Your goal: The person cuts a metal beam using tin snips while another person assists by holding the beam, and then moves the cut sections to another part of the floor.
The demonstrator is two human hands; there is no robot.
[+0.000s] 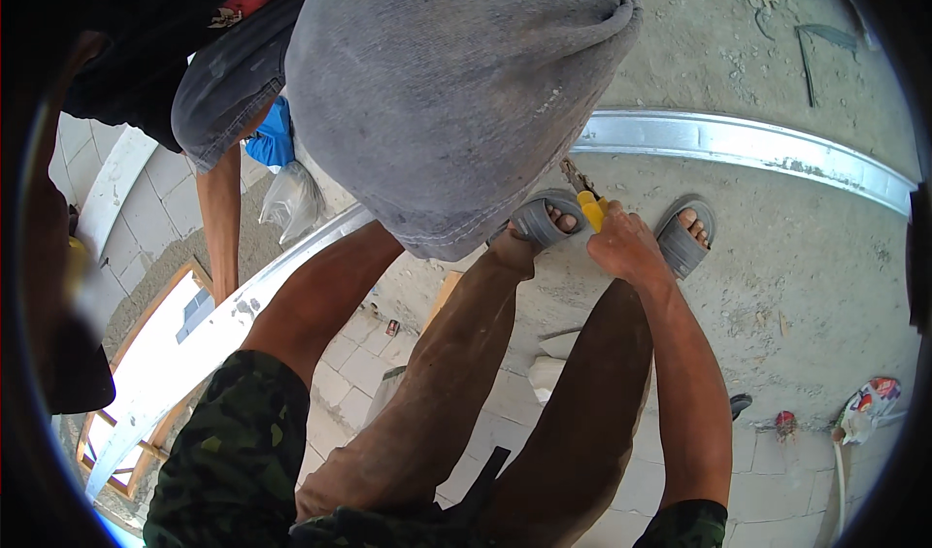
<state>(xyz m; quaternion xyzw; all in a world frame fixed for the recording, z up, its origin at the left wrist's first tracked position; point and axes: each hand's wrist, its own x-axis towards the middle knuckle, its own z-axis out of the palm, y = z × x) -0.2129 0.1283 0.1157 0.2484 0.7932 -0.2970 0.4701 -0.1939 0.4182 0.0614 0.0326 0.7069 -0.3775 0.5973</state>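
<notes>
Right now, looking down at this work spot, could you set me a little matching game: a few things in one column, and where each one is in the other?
Things:
1. yellow-handled pliers
2. long metal channel
3. clear plastic bag
4. grey sandal

Places:
A. on the person's foot, on the dusty concrete
B. lying across the concrete floor beyond the feet
C. gripped in the right hand
D. on the floor at the left, beside a blue thing

Pairs: 1-C, 2-B, 3-D, 4-A
</notes>
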